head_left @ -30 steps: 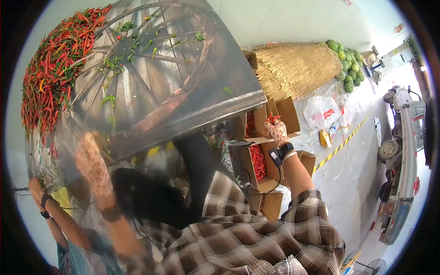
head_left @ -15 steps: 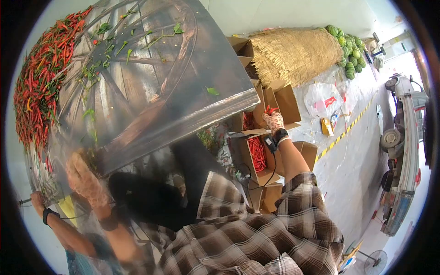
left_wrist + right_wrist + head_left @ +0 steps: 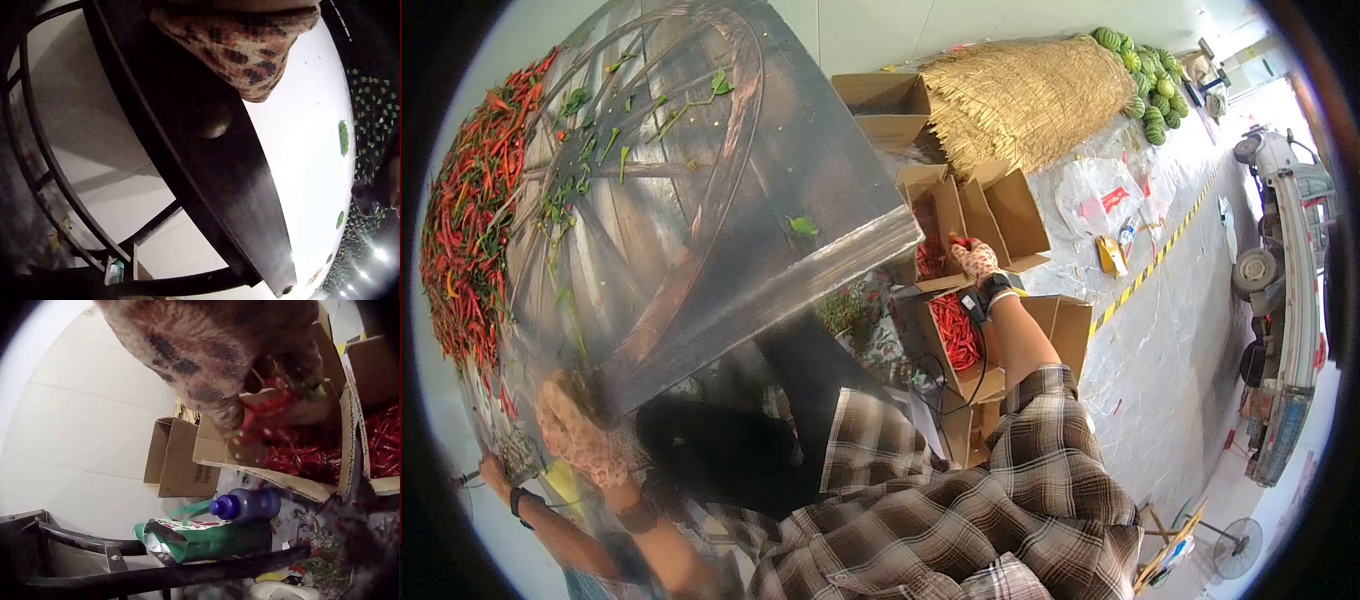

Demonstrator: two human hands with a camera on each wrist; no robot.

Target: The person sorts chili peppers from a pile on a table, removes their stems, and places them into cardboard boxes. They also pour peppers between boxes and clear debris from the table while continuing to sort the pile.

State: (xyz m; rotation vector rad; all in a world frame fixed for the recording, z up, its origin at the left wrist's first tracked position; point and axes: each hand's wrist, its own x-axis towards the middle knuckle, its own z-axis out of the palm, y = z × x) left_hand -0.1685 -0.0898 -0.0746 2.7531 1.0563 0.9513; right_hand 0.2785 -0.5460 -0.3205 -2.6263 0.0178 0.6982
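Cardboard box [image 3: 988, 384], right of centre in the head view, is open-topped and contains smooth, slender loose chilies [image 3: 956, 332]. Adjacent box [image 3: 948, 206], directly above in frame, also contains chilies; its flaps stand raised. Right hand [image 3: 977, 262], in a spotted fabric glove, grips red chilies [image 3: 270, 417] over this box. Left hand [image 3: 582, 436], similarly gloved, is at lower left near the weathered wooden tabletop [image 3: 785, 130]; its finger state cannot be determined. Heaped chilies [image 3: 478, 215] occupy the tabletop at left.
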